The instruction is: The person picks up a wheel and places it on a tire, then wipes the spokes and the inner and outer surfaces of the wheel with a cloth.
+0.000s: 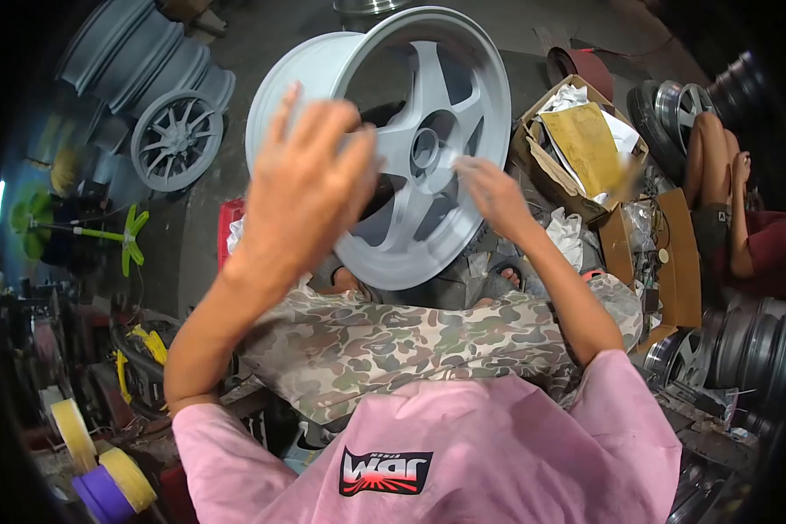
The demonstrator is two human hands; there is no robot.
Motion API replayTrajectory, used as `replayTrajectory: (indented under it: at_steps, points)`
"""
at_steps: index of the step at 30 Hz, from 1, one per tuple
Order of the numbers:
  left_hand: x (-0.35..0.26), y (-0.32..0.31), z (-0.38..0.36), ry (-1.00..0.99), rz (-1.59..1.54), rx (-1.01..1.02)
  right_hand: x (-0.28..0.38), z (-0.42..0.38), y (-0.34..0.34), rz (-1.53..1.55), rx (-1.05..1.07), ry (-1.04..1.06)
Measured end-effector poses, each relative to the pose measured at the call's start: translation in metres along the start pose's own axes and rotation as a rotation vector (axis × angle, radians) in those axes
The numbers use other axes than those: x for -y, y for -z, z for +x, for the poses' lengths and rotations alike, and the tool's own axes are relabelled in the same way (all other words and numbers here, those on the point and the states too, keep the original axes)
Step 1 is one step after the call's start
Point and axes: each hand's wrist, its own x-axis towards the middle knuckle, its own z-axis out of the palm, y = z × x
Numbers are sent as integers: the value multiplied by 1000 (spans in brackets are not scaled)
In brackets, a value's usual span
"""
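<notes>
Left hand hovering before wheel, fingers half-spread, seemingly empty; right hand curling by hub, hold unclear; wheel facing me, likely for reach.

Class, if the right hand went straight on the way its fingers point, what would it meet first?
Most likely the white wheel, near its centre. The right hand is blurred, so whether its fingertips already touch the wheel or a gap remains is unclear.

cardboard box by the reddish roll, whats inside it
The cardboard box holds a yellowish-brown sheet, with crumpled white paper showing around it. Whatever lies beneath them is covered and can't be seen.
</notes>
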Motion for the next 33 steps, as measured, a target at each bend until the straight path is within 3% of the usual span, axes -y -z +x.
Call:
replayTrajectory:
  at_steps: [1,3,4,6,7,9,11,13,17,21,23,25,27,28,33]
  points:
    - [10,1,11,27,19,-133,-3,-1,-11,-1,-4,-1]
    - [28,-1,20,45,58,-182,-14,-1,-39,-295,8,299]
    - [35,-6,22,116,-8,-213,-2,2,-48,-291,9,304]
    - [43,-20,23,232,-161,-235,27,6,-72,24,133,-242]
    - [43,-29,24,232,-167,-229,38,15,-75,26,136,-249]
    - [40,-51,26,371,-525,-215,54,34,-67,577,107,-726]
    - [40,-67,28,370,-496,-212,47,24,-60,554,180,-797]
    - [39,-71,26,373,-553,-262,-3,-4,-60,-206,84,64]
    - [42,-71,24,419,-512,-224,-71,68,7,-978,399,708]
    - [38,-70,17,430,-493,-226,-59,77,14,-1097,462,798]
    - [38,-69,20,437,-522,-230,-56,36,-13,-799,370,504]
    - [38,-69,21,431,-512,-247,-11,9,-58,-270,285,-66]
    - [35,-68,21,411,-516,-244,45,19,-54,45,410,-447]
    - [34,-67,21,425,-468,-236,41,15,-54,42,404,-455]
    - [29,-69,21,427,-256,-272,-13,-23,-50,-88,240,135]
